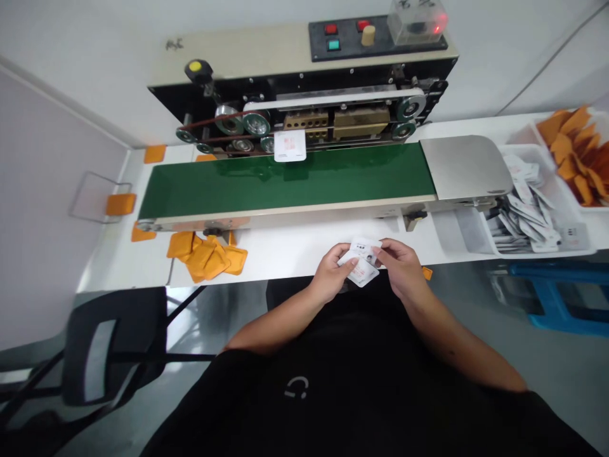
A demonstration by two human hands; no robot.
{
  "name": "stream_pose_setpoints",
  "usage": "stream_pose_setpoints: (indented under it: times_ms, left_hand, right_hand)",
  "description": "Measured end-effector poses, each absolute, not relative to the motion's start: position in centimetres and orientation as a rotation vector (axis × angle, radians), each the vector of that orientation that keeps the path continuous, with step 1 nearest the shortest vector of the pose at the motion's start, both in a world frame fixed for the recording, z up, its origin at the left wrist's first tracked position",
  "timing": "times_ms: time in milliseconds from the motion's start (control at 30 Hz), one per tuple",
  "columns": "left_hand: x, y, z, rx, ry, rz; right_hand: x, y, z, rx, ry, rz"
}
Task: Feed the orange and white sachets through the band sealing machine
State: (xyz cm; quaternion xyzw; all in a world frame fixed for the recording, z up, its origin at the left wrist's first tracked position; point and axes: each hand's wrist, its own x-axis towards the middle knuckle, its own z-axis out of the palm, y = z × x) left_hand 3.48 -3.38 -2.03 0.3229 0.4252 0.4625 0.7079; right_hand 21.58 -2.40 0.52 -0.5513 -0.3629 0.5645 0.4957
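Note:
My left hand (332,274) pinches a small white packet (363,274) with rounded corners and faint red print, its thumb lying across the top. My right hand (402,265) grips a second white packet (362,245) with dark print, which overlaps the first one. Both hands are close together at the front edge of the white table (285,249). Farther back, another white packet (290,146) hangs upright at the sealing machine (266,57), over its green conveyor belt (352,178). My fingers partly cover the packets I hold.
At the right, a plastic bin (583,249) holds many white packets, beside a bin of orange pieces (575,152). Orange packets (204,257) lie piled at the table's left front. A black chair (143,336) stands left, a blue stool (547,298) right.

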Motion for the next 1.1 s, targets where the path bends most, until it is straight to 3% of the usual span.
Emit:
stream_pose_setpoints:
  times_ms: [400, 767, 967, 1100]
  left_hand:
    - [3.2, -3.0, -2.4, 0.682, 0.932, 1.022]
    - [2.8, -2.9, -2.5, 0.711, 0.970, 1.011]
    - [2.2, -3.2, -0.4, 1.217, 0.889, 1.100]
    - [2.2, -3.1, 0.7, 1.291, 0.829, 0.994]
  right_hand:
    - [22.9, -1.0, 1.0, -1.434, -0.743, 1.232]
    - [23.5, -0.7, 2.0, -1.218, -0.488, 1.648]
    - [22.4, -1.7, 2.2, -1.234, -0.444, 1.518]
    - [22.2, -2.6, 2.9, -1.132, -0.641, 1.696]
